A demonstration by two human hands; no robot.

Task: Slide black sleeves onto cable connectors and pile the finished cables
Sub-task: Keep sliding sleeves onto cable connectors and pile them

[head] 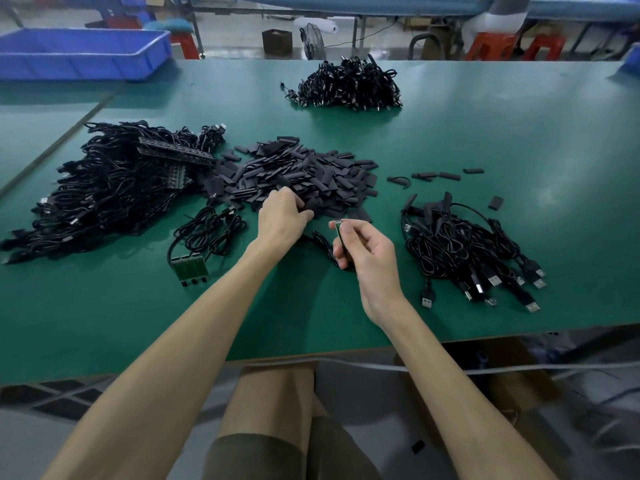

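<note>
Right-hand fingers point(346, 233): thumb and forefinger pinched on the bare connector point(337, 223), a small green board with metal contacts that points up and away; the other fingers are curled loosely beneath. Its thin black cable point(322, 241) trails down onto the surface point(519, 133) between the two hands. Left-hand fingers point(294, 202): curled into the near edge of the sleeve pile point(301, 174), apparently pinching one sleeve point(309, 213), though the grip is partly hidden. Right hand point(367, 251) and left hand point(280, 218) sit near each other, toward the middle of the near edge. Handling, by judgement: the sleeves look light, soft and flattened, so one probably needs squeezing open at the mouth. The connector looks stiff but delicate, and is best held by its sides just behind the contacts. The cable is limp and tangles easily. Right of the hands is a smaller cable pile point(467, 251) with plugs fanned toward the near edge, probably the finished ones. Toward the left edge is a large heap of cables point(114, 192), with a small bunch point(207, 230) and a green board strip point(188, 268) nearer. At the far edge is another cable pile point(349, 84). At the far left corner is a blue bin point(79, 53).
</note>
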